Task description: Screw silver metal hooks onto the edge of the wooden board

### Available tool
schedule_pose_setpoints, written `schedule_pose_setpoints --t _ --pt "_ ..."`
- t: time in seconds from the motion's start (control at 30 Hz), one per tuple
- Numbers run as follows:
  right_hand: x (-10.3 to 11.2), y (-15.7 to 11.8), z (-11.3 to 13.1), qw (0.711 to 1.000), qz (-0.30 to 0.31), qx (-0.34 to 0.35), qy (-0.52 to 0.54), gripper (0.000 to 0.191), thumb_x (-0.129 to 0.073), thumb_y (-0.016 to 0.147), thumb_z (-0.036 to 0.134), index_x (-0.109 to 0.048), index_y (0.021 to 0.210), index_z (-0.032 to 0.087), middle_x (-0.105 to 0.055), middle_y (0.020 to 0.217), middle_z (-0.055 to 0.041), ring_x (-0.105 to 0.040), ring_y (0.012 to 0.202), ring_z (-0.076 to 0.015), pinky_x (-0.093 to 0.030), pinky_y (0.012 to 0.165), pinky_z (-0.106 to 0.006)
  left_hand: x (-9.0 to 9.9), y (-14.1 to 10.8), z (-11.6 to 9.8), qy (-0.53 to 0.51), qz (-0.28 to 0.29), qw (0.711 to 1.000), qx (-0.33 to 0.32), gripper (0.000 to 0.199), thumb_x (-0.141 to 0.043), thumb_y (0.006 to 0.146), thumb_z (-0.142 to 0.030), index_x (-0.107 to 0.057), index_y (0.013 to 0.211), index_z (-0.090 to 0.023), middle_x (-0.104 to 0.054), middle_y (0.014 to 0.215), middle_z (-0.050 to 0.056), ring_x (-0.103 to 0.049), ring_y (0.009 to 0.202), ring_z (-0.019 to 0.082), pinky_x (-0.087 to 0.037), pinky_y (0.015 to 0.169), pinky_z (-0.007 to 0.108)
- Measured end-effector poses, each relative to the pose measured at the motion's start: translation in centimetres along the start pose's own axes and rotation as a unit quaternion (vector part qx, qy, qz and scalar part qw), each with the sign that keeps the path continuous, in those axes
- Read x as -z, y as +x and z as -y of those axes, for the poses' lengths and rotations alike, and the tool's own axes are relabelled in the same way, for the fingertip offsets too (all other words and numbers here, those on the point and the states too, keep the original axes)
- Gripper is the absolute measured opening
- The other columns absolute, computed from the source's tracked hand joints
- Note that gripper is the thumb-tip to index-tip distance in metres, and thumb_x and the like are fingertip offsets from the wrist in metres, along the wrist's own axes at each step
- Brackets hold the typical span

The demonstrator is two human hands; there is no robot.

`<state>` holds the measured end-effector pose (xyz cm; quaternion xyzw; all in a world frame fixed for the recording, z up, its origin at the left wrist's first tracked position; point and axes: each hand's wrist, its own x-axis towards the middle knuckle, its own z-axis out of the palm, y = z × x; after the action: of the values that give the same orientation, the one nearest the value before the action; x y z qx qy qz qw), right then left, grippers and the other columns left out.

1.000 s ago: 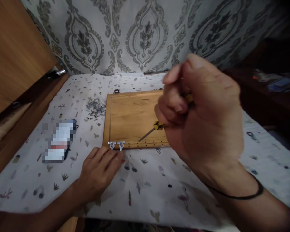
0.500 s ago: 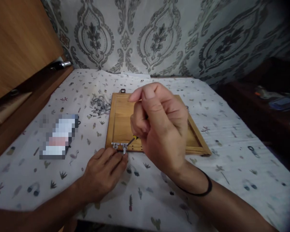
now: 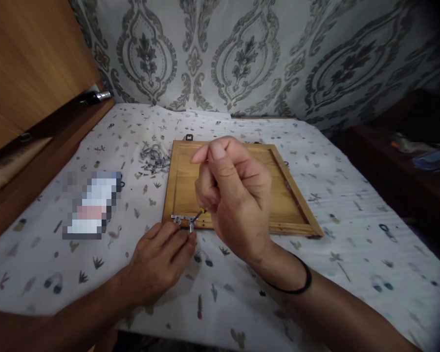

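Observation:
A screwdriver (image 3: 199, 215) is gripped in my right hand (image 3: 238, 205), fingers curled with the thumb on top. Only its metal shaft and a bit of yellow show; the fist hides the handle. Its tip meets a small silver metal fitting (image 3: 191, 224) on the near edge of a framed wooden panel (image 3: 187, 183). Just left of that sits a second metal fitting (image 3: 177, 218). My left hand (image 3: 161, 256) rests at the panel's near-left edge, fingertips pressed together against the fitting under the screwdriver.
Loose screws and metal hardware (image 3: 155, 159) lie in a pile left of the panel. A blurred-out rectangular object (image 3: 93, 205) is farther left on the patterned cloth (image 3: 220, 303). Wooden furniture (image 3: 33, 63) borders the left side, and a patterned curtain (image 3: 242, 58) hangs behind.
My right fist has shifted slightly left and is turned a little, with the screwdriver still at the fitting. The whole view has drifted slightly; my left hand keeps its place on the panel edge.

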<state>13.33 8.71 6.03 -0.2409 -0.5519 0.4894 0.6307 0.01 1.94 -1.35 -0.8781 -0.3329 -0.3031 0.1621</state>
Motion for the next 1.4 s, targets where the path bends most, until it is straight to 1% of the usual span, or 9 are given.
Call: schedule_pose_setpoints --t 0.3,0.37,0.53,0.93,1.03,1.1,1.2,1.27,1.4 --pt "-0.1 -0.2 0.5 0.998 0.003 -0.016 0.055 0.025 -0.058 0.098 0.038 -0.058 0.081 0.019 -0.031 0.047 0.0105 -0.022 0.037 -0.0062 -0.021 0.036 -0.023 0.0 0.2 -0.1 -0.008 -0.009 1.000 0.000 0.012 -0.055 0.094 -0.006 -0.067 0.096 -0.006 -0.073 0.083 0.009 -0.066 0.083 0.024 -0.049 0.067 0.036" --pt "-0.1 -0.2 0.4 0.999 0.004 -0.017 0.045 0.025 -0.056 0.099 0.037 -0.057 0.082 0.020 -0.031 0.047 0.0105 -0.022 0.037 -0.0061 -0.022 0.036 -0.022 0.0 0.3 0.0 -0.011 -0.006 1.000 -0.003 0.014 -0.053 0.095 -0.006 -0.067 0.097 -0.006 -0.073 0.084 0.009 -0.066 0.083 0.024 -0.048 0.066 0.036" --pt "-0.1 -0.3 0.0 0.999 0.000 -0.019 0.027 0.025 -0.046 0.104 0.027 -0.056 0.082 0.021 -0.030 0.047 0.0102 -0.022 0.038 -0.0061 -0.023 0.038 -0.021 -0.1 0.0 0.0 -0.010 -0.001 1.000 -0.001 0.012 -0.056 0.093 -0.006 -0.067 0.098 -0.006 -0.072 0.084 0.009 -0.064 0.081 0.025 -0.047 0.065 0.036" --pt "0.0 -0.3 -0.4 0.999 -0.008 -0.037 0.007 0.025 -0.046 0.103 0.030 -0.056 0.082 0.022 -0.029 0.048 0.0095 -0.021 0.039 -0.0074 -0.024 0.040 -0.024 -0.2 0.1 0.0 -0.011 -0.005 1.000 0.000 0.012 -0.055 0.094 -0.006 -0.067 0.095 -0.007 -0.072 0.085 0.009 -0.063 0.080 0.024 -0.046 0.065 0.036" --pt "-0.2 -0.4 -0.2 0.999 -0.005 -0.043 -0.005 0.026 -0.047 0.102 0.035 -0.056 0.081 0.022 -0.029 0.050 0.0088 -0.023 0.042 -0.0083 -0.026 0.042 -0.024 -0.2 0.1 0.1 -0.015 -0.008 1.000 0.000 0.013 -0.054 0.094 -0.006 -0.067 0.095 -0.006 -0.071 0.083 0.009 -0.062 0.079 0.023 -0.046 0.064 0.036" --pt "-0.2 -0.5 0.1 0.998 0.005 -0.061 -0.010 0.027 -0.044 0.102 0.036 -0.057 0.082 0.023 -0.031 0.052 0.0079 -0.026 0.044 -0.0094 -0.029 0.044 -0.024 -0.2 0.1 0.1 -0.017 -0.006 1.000 -0.001 0.014 -0.053 0.094 -0.006 -0.067 0.095 -0.007 -0.071 0.082 0.008 -0.062 0.078 0.023 -0.045 0.064 0.036" --pt "0.2 -0.6 0.3 0.995 0.035 -0.089 0.019 0.024 -0.039 0.100 0.024 -0.059 0.086 0.023 -0.036 0.056 0.0061 -0.030 0.049 -0.0110 -0.030 0.048 -0.025 -0.2 -0.1 0.0 -0.015 0.000 1.000 0.002 0.012 -0.055 0.094 -0.007 -0.066 0.096 -0.008 -0.071 0.084 0.008 -0.062 0.079 0.023 -0.045 0.064 0.036" --pt "0.8 -0.8 0.3 0.992 0.063 -0.097 0.047 0.023 -0.040 0.099 0.020 -0.060 0.090 0.021 -0.042 0.062 0.0045 -0.037 0.055 -0.0113 -0.034 0.053 -0.025 -0.2 -0.3 0.0 -0.011 0.001 1.000 0.004 0.010 -0.057 0.094 -0.008 -0.066 0.096 -0.008 -0.071 0.084 0.007 -0.062 0.079 0.023 -0.044 0.065 0.036" --pt "2.4 -1.3 0.1 0.984 0.118 -0.115 0.075 0.017 -0.048 0.101 0.027 -0.064 0.098 0.020 -0.055 0.080 0.0015 -0.052 0.071 -0.0110 -0.045 0.067 -0.026 -0.3 -0.4 0.0 -0.009 0.011 1.000 0.004 0.009 -0.057 0.094 -0.008 -0.066 0.094 -0.010 -0.071 0.083 0.006 -0.061 0.078 0.022 -0.044 0.065 0.036"
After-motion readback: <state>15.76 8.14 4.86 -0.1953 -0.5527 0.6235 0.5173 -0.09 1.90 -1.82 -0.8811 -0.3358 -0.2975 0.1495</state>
